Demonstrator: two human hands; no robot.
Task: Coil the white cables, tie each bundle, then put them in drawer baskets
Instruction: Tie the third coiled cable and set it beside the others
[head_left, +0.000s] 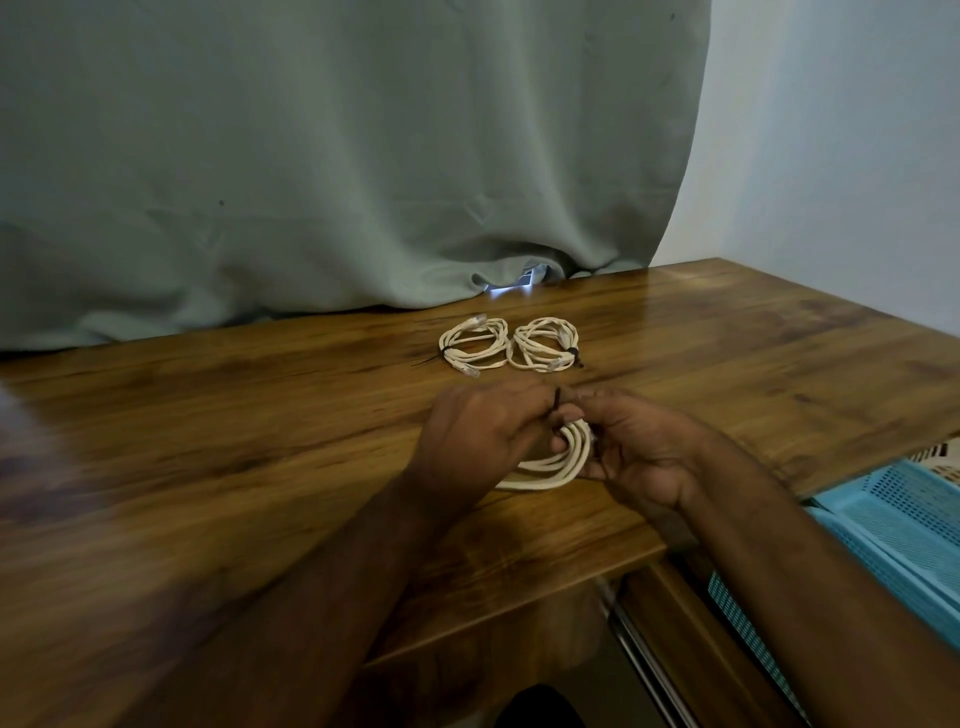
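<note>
Forearms: nearest the lens, entering from 6 and 5 o'clock, converging above the table's middle.
Left hand (470, 439): at centre, fingers curled, pinching the upper end of a thin black tie (556, 401) between thumb and fingertips.
Right hand (631, 447): just at 3 o'clock of the left, palm turned inward, fingers curled round the far side of the coil, thumb near the tie.
Held coil (553, 462): white cable wound in several loops, gripped at its far end between both hands, near loops lying on the wood toward 6 o'clock.
Black tie: upright across the loops where both hands meet; closed or loose, cannot tell.
Left bundle (474, 344): at 12 o'clock beyond the hands, flat on the table, wound round, dark tie at its 8 o'clock edge, plug ends showing.
Right bundle (544, 344): just beside the left bundle at its 3 o'clock, touching or nearly so, dark tie at its 4 o'clock edge.
Table (234, 415): glossy brown wood grain, near edge cutting across at 5 o'clock.
Baskets (893, 525): blue perforated plastic, at 4 o'clock below the table edge, partly behind the right forearm.
Curtain (311, 156): grey-green cloth at 12 o'clock, hem resting on the table's far side.
Wall (841, 130): pale, at 2 o'clock.
</note>
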